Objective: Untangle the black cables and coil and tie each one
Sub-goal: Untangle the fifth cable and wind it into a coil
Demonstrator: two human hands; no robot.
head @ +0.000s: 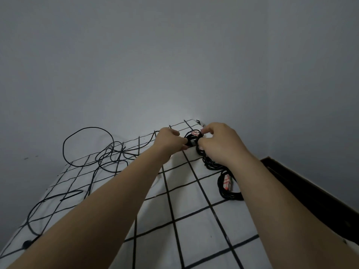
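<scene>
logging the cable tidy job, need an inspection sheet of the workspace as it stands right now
surface: white cloth with a black grid
job's things: small coil held up between both hands; tied coil with a red and white tie lying by the right forearm; more black cable under the right wrist, partly hidden
clutter: nothing seen
grippers: left hand grips the small coil; right hand pinches it from above
cables: loose cable sprawled in loops and a tangle on the left, one loop reaching past the cloth's edge
surroundings: plain grey wall; dark frame along the right side
</scene>
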